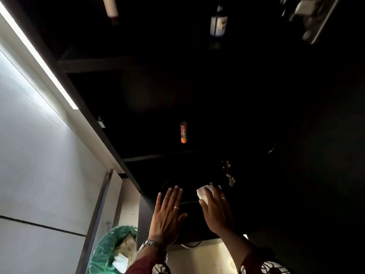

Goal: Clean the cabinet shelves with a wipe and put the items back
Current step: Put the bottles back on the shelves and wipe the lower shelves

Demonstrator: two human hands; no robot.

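Note:
A tall black cabinet point(138, 155) with dark shelves fills the view. My right hand point(216, 209) presses a white wipe point(205, 193) onto the lowest visible shelf point(189, 202). To its left, my left hand point(167, 214) lies flat, fingers spread, against the same shelf front and holds nothing. An orange and white tube point(183, 132) stands on the shelf above. A blue and white bottle point(218, 26) sits on a higher shelf. The shelf interiors are too dark to see.
A bin with a green liner point(110, 248) holding crumpled paper stands on the floor at lower left. A white wall point(39, 155) runs along the left. A metal hinge point(229, 175) is at the cabinet's right side, with cluttered items point(312, 16) at top right.

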